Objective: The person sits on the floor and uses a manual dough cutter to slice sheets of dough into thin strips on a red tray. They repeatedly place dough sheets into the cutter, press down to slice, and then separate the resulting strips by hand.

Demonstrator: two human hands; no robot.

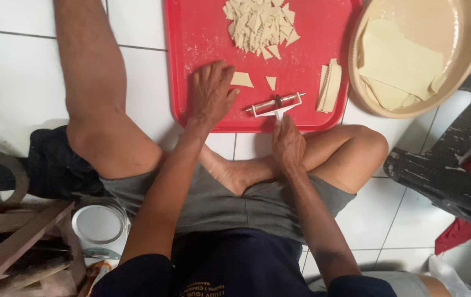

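I sit on a white tiled floor with a red tray [202,33] in front of me. My left hand [210,93] rests flat on the tray, fingers apart, touching a small cut piece of pale dough [241,80]. My right hand [287,144] grips the handle of a metal roller cutter [276,104] whose wheel lies on the tray. Another small dough triangle [271,82] lies just beyond the cutter. A heap of cut dough pieces [260,25] sits at the tray's far side. A stack of dough strips [330,85] lies at the tray's right edge.
A round tan basin [469,49] holding flat dough sheets [400,66] stands right of the tray. A dark worn chair [450,170] is at the right. A white round lidded container [100,225] and wooden pieces [15,242] lie at the lower left.
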